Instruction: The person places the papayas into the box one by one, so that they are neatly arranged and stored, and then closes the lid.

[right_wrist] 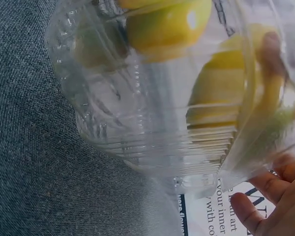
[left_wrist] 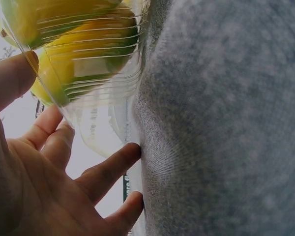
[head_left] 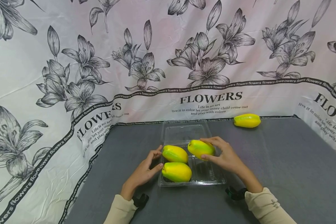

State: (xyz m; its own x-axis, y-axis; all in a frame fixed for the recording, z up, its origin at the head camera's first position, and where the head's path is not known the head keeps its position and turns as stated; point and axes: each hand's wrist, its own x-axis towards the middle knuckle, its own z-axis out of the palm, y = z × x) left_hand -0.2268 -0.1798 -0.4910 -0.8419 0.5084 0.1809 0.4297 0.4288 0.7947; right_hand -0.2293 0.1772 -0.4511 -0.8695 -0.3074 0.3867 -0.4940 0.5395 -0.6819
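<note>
A clear plastic clamshell box [head_left: 209, 182] lies with its lid [head_left: 186, 133] folded back. Two yellow-green papayas, a rear one [head_left: 175, 154] and a front one [head_left: 177, 172], sit in its left half. My right hand [head_left: 229, 157] grips a third papaya [head_left: 198, 148] between thumb and fingers over the box's back right part. In the right wrist view that papaya [right_wrist: 216, 88] shows through the clear wall. My left hand [head_left: 144, 172] has its fingers spread along the box's left side; in the left wrist view its thumb [left_wrist: 14, 78] and fingers are at the plastic rim.
Another yellow-green papaya [head_left: 247, 120] lies at the back right of the dark grey table [head_left: 285, 161]. A white cloth with printed flowers [head_left: 145, 107] hangs behind the table and along its sides.
</note>
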